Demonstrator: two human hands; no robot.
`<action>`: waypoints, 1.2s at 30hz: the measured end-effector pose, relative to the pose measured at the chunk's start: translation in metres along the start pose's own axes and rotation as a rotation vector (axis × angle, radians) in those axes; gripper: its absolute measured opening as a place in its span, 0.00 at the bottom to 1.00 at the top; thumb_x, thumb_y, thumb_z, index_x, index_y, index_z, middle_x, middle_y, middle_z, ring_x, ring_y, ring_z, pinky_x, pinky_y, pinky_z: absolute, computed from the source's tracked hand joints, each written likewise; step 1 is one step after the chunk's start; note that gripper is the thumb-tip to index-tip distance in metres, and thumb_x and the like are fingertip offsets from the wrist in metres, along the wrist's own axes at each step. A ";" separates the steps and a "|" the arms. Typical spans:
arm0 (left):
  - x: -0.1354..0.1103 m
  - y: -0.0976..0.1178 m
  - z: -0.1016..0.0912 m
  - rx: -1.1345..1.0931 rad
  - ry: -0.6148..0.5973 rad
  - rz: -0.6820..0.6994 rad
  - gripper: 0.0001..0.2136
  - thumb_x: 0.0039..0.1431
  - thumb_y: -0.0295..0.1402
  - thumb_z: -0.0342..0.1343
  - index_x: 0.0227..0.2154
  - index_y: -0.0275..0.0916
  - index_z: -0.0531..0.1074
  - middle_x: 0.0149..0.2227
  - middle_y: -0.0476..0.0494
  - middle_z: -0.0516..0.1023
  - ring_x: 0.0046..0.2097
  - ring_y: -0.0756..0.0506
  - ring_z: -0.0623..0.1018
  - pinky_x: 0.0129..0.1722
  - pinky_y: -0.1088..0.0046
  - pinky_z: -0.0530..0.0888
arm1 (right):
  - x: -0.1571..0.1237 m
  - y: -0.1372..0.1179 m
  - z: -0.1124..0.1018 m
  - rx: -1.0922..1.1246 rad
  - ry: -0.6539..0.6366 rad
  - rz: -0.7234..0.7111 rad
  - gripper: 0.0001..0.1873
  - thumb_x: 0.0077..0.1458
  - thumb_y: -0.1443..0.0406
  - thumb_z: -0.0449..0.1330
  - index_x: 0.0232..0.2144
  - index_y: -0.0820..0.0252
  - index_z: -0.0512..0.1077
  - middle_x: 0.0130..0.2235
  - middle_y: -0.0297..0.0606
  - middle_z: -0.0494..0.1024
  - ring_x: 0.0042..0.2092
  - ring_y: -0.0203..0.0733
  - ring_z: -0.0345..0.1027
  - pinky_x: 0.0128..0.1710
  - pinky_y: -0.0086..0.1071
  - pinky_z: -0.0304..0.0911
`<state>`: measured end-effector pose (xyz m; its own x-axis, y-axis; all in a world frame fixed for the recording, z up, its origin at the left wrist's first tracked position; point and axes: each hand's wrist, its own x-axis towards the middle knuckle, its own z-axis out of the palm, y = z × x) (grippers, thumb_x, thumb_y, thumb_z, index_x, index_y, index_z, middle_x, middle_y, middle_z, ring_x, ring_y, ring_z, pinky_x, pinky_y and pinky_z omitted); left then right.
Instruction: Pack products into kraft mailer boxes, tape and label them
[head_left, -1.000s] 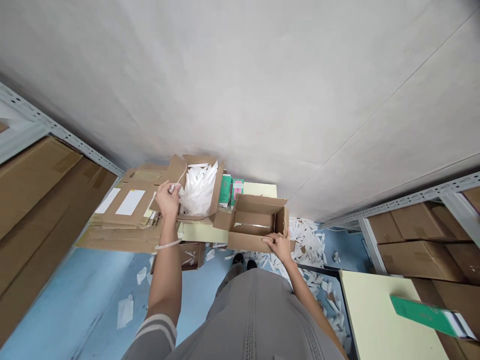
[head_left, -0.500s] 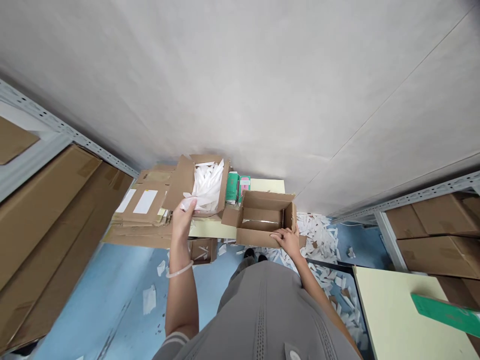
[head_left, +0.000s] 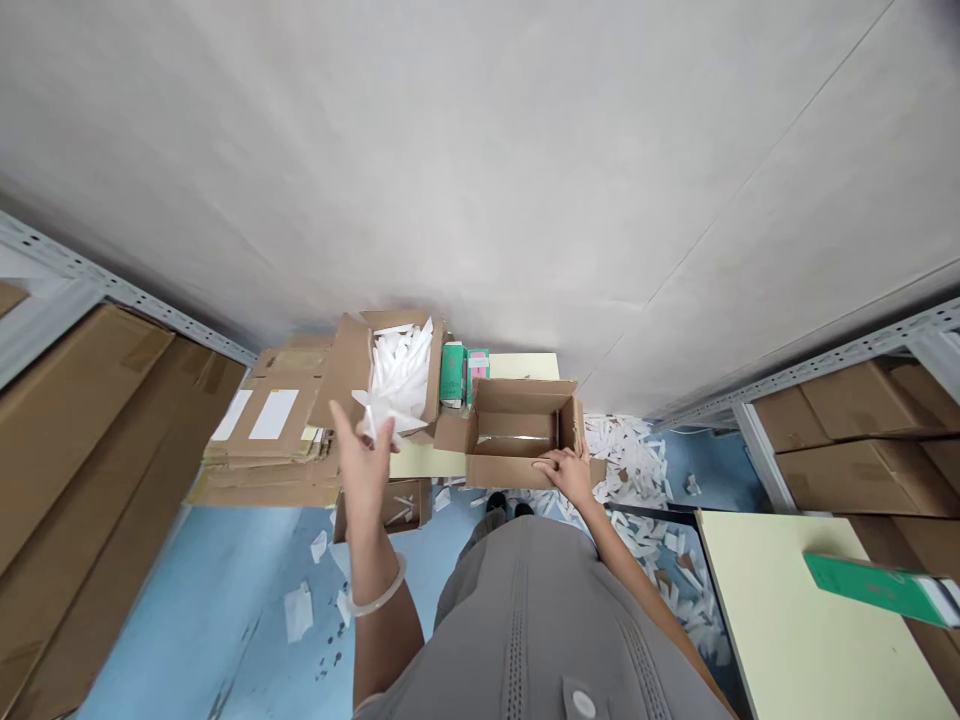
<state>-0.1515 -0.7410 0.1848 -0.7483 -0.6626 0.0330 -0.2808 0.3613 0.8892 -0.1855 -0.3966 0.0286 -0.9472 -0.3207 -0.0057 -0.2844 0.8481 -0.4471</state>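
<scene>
My left hand [head_left: 363, 465] is at the near side of an open cardboard box [head_left: 346, 362] filled with crumpled white paper strips [head_left: 401, 368]. Its thumb and forefinger are spread apart, with a loose white piece just beyond them; the other fingers are partly hidden. My right hand [head_left: 568, 474] grips the near right corner of a second cardboard box [head_left: 499, 472], its fingers over the rim. That box is open at the top, and its bare bottom shows. Between and behind the boxes stand a green carton [head_left: 453, 374] and a green-and-pink carton [head_left: 478, 366].
Flattened cardboard [head_left: 300, 400] lies stacked at the left. White scraps [head_left: 622, 460] cover the floor at the right, with more in a dark-rimmed bin [head_left: 694, 600]. A pale table [head_left: 810, 640] carries a long green box [head_left: 870, 588]. Shelves with cartons [head_left: 862, 400] flank both sides.
My left hand has spread its thumb and forefinger, which were pinching white paper at the filled box's rim. My right hand keeps its hold. The view has shifted slightly.
</scene>
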 end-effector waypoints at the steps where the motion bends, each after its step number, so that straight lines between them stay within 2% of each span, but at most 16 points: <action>1: -0.003 0.001 -0.012 0.046 0.065 -0.033 0.47 0.56 0.45 0.60 0.70 0.31 0.42 0.40 0.37 0.79 0.32 0.44 0.78 0.40 0.64 0.77 | 0.000 0.000 0.001 0.005 0.007 -0.002 0.23 0.68 0.51 0.47 0.35 0.46 0.80 0.38 0.32 0.83 0.43 0.43 0.73 0.64 0.47 0.42; 3: -0.008 0.002 -0.037 0.120 0.250 -0.052 0.44 0.53 0.43 0.62 0.69 0.33 0.50 0.46 0.34 0.77 0.40 0.41 0.79 0.47 0.59 0.76 | -0.001 0.001 0.003 0.010 0.015 -0.003 0.22 0.67 0.51 0.47 0.35 0.45 0.80 0.37 0.32 0.83 0.44 0.43 0.73 0.64 0.47 0.42; 5: -0.011 0.003 -0.055 0.007 0.388 -0.063 0.41 0.51 0.42 0.63 0.67 0.38 0.56 0.53 0.35 0.74 0.44 0.41 0.78 0.47 0.60 0.77 | -0.001 0.001 0.003 0.002 0.018 -0.002 0.22 0.67 0.51 0.48 0.35 0.45 0.80 0.38 0.32 0.83 0.44 0.43 0.73 0.64 0.47 0.43; 8: -0.016 0.007 -0.051 -0.320 0.325 -0.097 0.37 0.51 0.43 0.64 0.64 0.43 0.61 0.51 0.40 0.76 0.42 0.45 0.78 0.38 0.68 0.79 | 0.000 0.002 0.003 -0.018 0.015 0.000 0.21 0.67 0.51 0.49 0.36 0.45 0.81 0.38 0.32 0.83 0.44 0.43 0.73 0.63 0.45 0.45; 11: -0.025 0.010 -0.003 -0.493 0.007 -0.132 0.35 0.50 0.43 0.65 0.61 0.40 0.66 0.46 0.40 0.78 0.39 0.48 0.79 0.33 0.76 0.78 | 0.000 0.003 0.003 -0.028 0.007 0.001 0.20 0.67 0.51 0.50 0.36 0.46 0.81 0.38 0.33 0.83 0.45 0.43 0.73 0.62 0.43 0.46; 14: -0.036 0.008 0.063 -0.467 -0.373 -0.132 0.32 0.54 0.46 0.62 0.60 0.37 0.67 0.45 0.38 0.79 0.37 0.46 0.80 0.34 0.72 0.79 | 0.000 0.003 0.003 -0.017 0.003 0.011 0.21 0.67 0.51 0.49 0.36 0.46 0.81 0.39 0.33 0.83 0.45 0.43 0.73 0.62 0.42 0.46; 15: -0.039 0.007 0.083 -0.431 -0.446 -0.102 0.31 0.55 0.46 0.60 0.60 0.37 0.67 0.46 0.38 0.79 0.37 0.46 0.80 0.35 0.69 0.80 | 0.000 0.003 0.003 -0.010 0.002 0.015 0.21 0.67 0.51 0.49 0.36 0.46 0.81 0.39 0.33 0.83 0.45 0.43 0.73 0.62 0.42 0.46; 18: -0.045 -0.003 0.128 -0.260 -0.549 0.084 0.25 0.63 0.45 0.53 0.58 0.39 0.69 0.55 0.37 0.76 0.50 0.41 0.78 0.51 0.61 0.76 | 0.000 0.003 0.004 0.009 -0.002 0.026 0.22 0.67 0.50 0.48 0.35 0.46 0.80 0.39 0.33 0.83 0.44 0.43 0.73 0.62 0.43 0.46; 20: -0.047 -0.014 0.145 -0.166 -0.587 0.161 0.24 0.65 0.44 0.50 0.59 0.39 0.67 0.63 0.35 0.68 0.62 0.38 0.69 0.62 0.58 0.67 | 0.001 0.003 0.004 0.015 -0.007 0.028 0.23 0.67 0.50 0.48 0.35 0.47 0.80 0.39 0.34 0.83 0.44 0.43 0.73 0.62 0.43 0.45; 22: -0.050 -0.025 0.155 -0.073 -0.624 0.149 0.28 0.62 0.43 0.54 0.63 0.39 0.63 0.70 0.33 0.54 0.70 0.36 0.56 0.66 0.55 0.58 | 0.001 0.004 0.004 0.014 -0.013 0.027 0.23 0.67 0.50 0.47 0.35 0.47 0.80 0.38 0.33 0.83 0.44 0.43 0.72 0.62 0.44 0.44; 25: -0.056 -0.038 0.156 0.013 -0.693 0.115 0.34 0.58 0.41 0.59 0.65 0.36 0.58 0.72 0.30 0.43 0.72 0.33 0.48 0.67 0.53 0.55 | 0.001 0.004 0.004 0.011 -0.012 0.030 0.23 0.67 0.50 0.48 0.35 0.47 0.80 0.38 0.33 0.83 0.44 0.44 0.72 0.63 0.47 0.41; 27: -0.054 -0.040 0.148 -0.007 -0.696 0.182 0.30 0.60 0.40 0.57 0.63 0.36 0.62 0.70 0.30 0.52 0.70 0.35 0.55 0.66 0.55 0.58 | 0.000 0.005 0.004 0.015 -0.007 0.028 0.23 0.67 0.50 0.47 0.35 0.47 0.80 0.38 0.33 0.83 0.44 0.44 0.72 0.63 0.47 0.41; 29: -0.043 -0.038 0.135 -0.052 -0.586 0.297 0.21 0.64 0.40 0.52 0.57 0.39 0.69 0.64 0.33 0.66 0.66 0.39 0.65 0.64 0.58 0.62 | 0.000 0.005 0.005 0.016 -0.002 0.021 0.23 0.67 0.50 0.47 0.35 0.47 0.80 0.38 0.33 0.83 0.44 0.44 0.72 0.63 0.46 0.42; 31: -0.020 -0.037 0.120 -0.086 -0.390 0.373 0.16 0.66 0.39 0.48 0.51 0.41 0.73 0.56 0.37 0.74 0.60 0.42 0.71 0.62 0.60 0.65 | 0.000 0.006 0.005 0.011 0.002 0.014 0.23 0.67 0.50 0.47 0.35 0.47 0.80 0.37 0.33 0.83 0.44 0.44 0.72 0.62 0.45 0.43; 33: 0.013 -0.038 0.109 -0.088 -0.228 0.350 0.15 0.67 0.38 0.45 0.50 0.42 0.72 0.53 0.38 0.75 0.58 0.43 0.73 0.60 0.61 0.69 | 0.000 0.006 0.006 0.002 0.003 0.003 0.23 0.67 0.50 0.47 0.34 0.47 0.80 0.37 0.33 0.83 0.44 0.44 0.72 0.61 0.44 0.45; 36: 0.072 -0.048 0.106 0.086 -0.267 0.180 0.17 0.64 0.31 0.45 0.54 0.37 0.68 0.57 0.35 0.71 0.61 0.42 0.69 0.62 0.61 0.66 | 0.000 0.007 0.006 -0.006 0.006 -0.004 0.24 0.67 0.50 0.47 0.35 0.47 0.80 0.38 0.34 0.83 0.44 0.44 0.72 0.60 0.43 0.47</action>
<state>-0.2555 -0.7365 0.0959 -0.9185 -0.3916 0.0551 -0.1710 0.5190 0.8375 -0.1864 -0.3937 0.0199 -0.9469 -0.3216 0.0015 -0.2892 0.8493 -0.4417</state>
